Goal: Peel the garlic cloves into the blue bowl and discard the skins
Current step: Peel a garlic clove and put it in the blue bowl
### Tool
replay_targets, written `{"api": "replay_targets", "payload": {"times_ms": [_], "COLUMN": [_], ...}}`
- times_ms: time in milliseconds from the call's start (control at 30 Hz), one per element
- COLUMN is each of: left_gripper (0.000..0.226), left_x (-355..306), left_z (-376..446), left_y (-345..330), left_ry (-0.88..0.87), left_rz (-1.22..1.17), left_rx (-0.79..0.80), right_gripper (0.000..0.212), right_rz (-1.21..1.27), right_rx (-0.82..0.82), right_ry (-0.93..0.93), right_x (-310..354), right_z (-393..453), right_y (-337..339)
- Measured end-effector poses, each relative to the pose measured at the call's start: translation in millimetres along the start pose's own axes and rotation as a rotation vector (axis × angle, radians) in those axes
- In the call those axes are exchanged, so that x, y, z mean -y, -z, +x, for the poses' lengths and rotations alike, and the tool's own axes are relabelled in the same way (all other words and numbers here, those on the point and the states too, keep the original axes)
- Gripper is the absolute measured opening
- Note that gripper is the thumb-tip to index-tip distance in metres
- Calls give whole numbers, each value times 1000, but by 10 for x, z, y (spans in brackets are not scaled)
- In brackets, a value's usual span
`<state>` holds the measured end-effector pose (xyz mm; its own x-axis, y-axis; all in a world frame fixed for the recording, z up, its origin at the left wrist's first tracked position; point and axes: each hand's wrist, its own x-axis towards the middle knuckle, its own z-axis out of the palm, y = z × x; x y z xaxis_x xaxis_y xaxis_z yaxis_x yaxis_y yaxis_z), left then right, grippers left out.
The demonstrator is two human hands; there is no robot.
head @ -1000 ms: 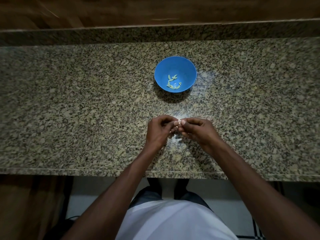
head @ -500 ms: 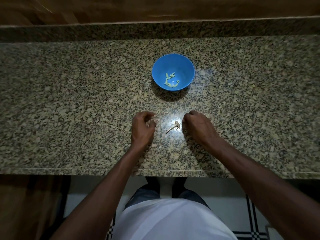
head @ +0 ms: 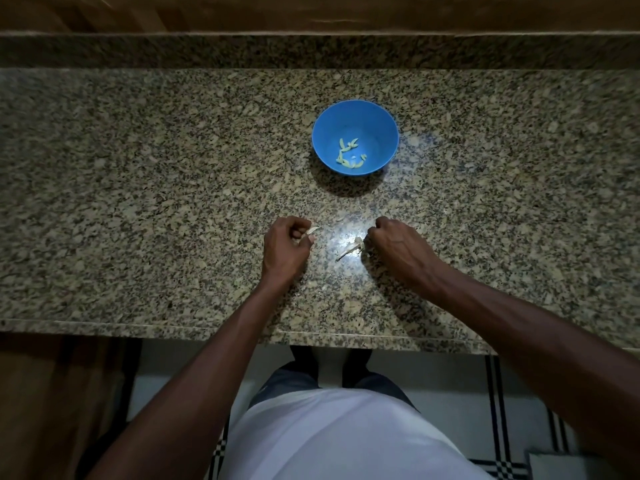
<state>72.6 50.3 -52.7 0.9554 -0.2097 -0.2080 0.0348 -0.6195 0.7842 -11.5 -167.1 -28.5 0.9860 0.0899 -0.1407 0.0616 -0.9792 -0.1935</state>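
On the speckled brown-and-beige granite countertop (head: 138,202) a round blue plastic bowl (head: 355,114) stands far of the two hands and slightly right of centre, holding a few pale yellow-green peeled garlic cloves (head: 349,156) gathered on its floor. Near the counter's front edge the left hand (head: 285,249) rests knuckles-up, its fingers curled and pinching a small pale piece of garlic (head: 311,232) that pokes out to the right of the fingertips; whether this is a clove or only skin cannot be told. The right hand (head: 398,249) lies well apart to the right, fingers curled under, its fingertips touching a whitish papery garlic stem and skin scrap (head: 350,249) lying on the bright patch of counter between the hands.
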Motion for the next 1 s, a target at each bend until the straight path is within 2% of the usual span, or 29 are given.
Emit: {"api": "replay_targets", "payload": {"times_ms": [167, 267, 333, 400, 467, 600, 733, 900, 1000], "left_gripper": [24, 27, 26, 22, 16, 15, 15, 11, 10], "left_x": [-24, -70, -112, -196, -311, -580, -703, -658, -660], "left_z": [6, -7, -32, -82, -148, -268, -298, -273, -294], "left_y": [2, 10, 8, 19, 15, -71, -154, -133, -152], "left_ry": [-2, -2, -14, -33, -65, -194, -308, -427, -484], "left_rz": [9, 12, 1, -22, -90, -183, -185, -31, 65], "left_rx": [-2, -14, -56, -70, -41, 108, 180, 88, 19], "right_gripper": [13, 9, 13, 9, 13, 25, 23, 14, 16], "right_rz": [-16, 119, 432, 941, 1360, 1671, 1729, 1540, 1397], "right_rx": [3, -33, -50, -36, -95, -81, -105, -131, -191], "right_ry": [19, -82, -248, -446, -570, -595, -594, -590, -616], "right_x": [19, -22, -100, -133, -110, 14, 106, 165, 242], "right_z": [-16, 13, 21, -40, -150, -274, -310, -283, -227], "right_y": [-10, -27, -20, 21, 79, 203, 249, 254, 220]}}
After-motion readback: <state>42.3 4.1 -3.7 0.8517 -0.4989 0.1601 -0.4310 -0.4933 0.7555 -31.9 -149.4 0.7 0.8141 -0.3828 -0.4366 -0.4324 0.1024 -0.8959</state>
